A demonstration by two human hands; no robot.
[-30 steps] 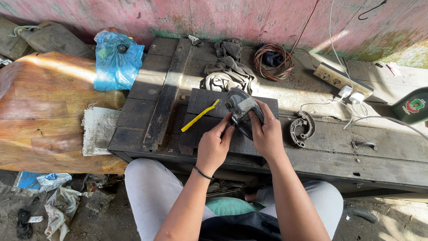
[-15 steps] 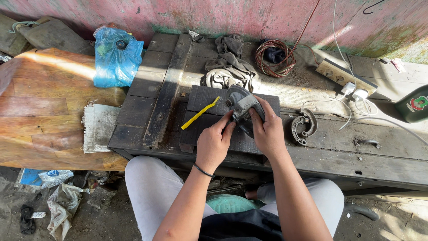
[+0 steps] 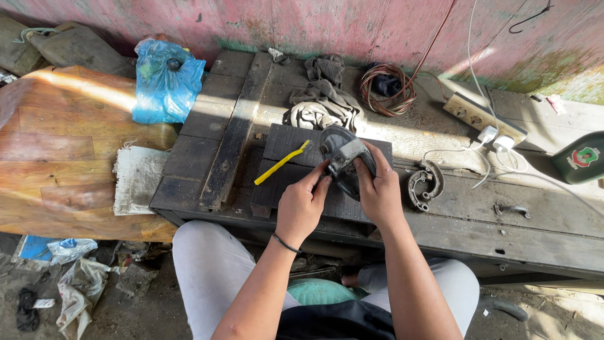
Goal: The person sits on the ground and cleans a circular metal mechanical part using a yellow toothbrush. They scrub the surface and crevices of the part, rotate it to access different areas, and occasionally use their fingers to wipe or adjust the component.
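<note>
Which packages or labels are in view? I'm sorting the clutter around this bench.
Blue plastic bag: bench's far left corner, crumpled, knotted.
Green object with a round red-and-white emblem: right edge, cut off by the frame.
Clear plastic wrappers: ground at lower left, crumpled.
No screens.

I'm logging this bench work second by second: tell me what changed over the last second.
Little changed. Both hands, left hand and right hand, keep gripping the dark round metal part over the black board; only the fingers shifted slightly. The yellow toothbrush, brake shoes and wire coil stayed put.
</note>
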